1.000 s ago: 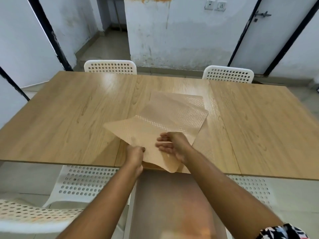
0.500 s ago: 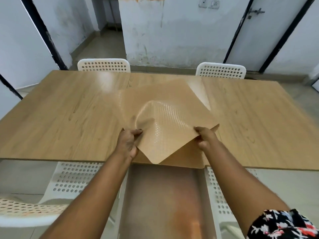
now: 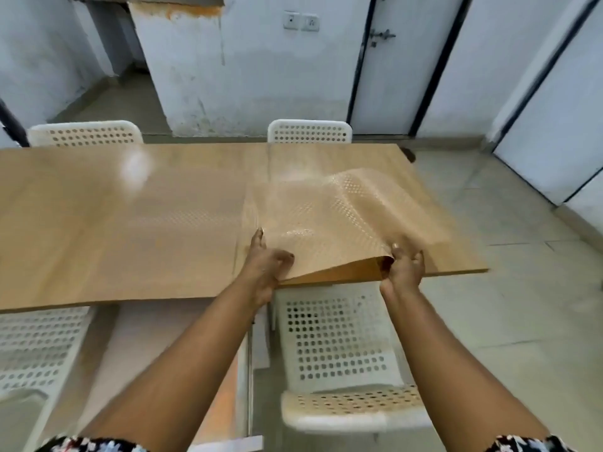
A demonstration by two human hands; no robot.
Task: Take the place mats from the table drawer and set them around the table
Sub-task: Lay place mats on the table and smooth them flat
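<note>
I see the place mat (image 3: 339, 216), tan and dotted, rippling over the right end of the wooden table (image 3: 114, 230), its near edge lifted at the table's 6 o'clock side. My left hand (image 3: 267, 265) rests on the mat's near-left corner with the thumb hooked over it, and my right hand (image 3: 403, 269) pinches the raised near-right corner between thumb and fingers. A white perforated chair (image 3: 339, 347) sits just below, with the open drawer (image 3: 182, 353) at its 9 o'clock.

No text, label, brand, number or sign can be read anywhere in the blurred head view, neither on the walls nor on the furniture.
</note>
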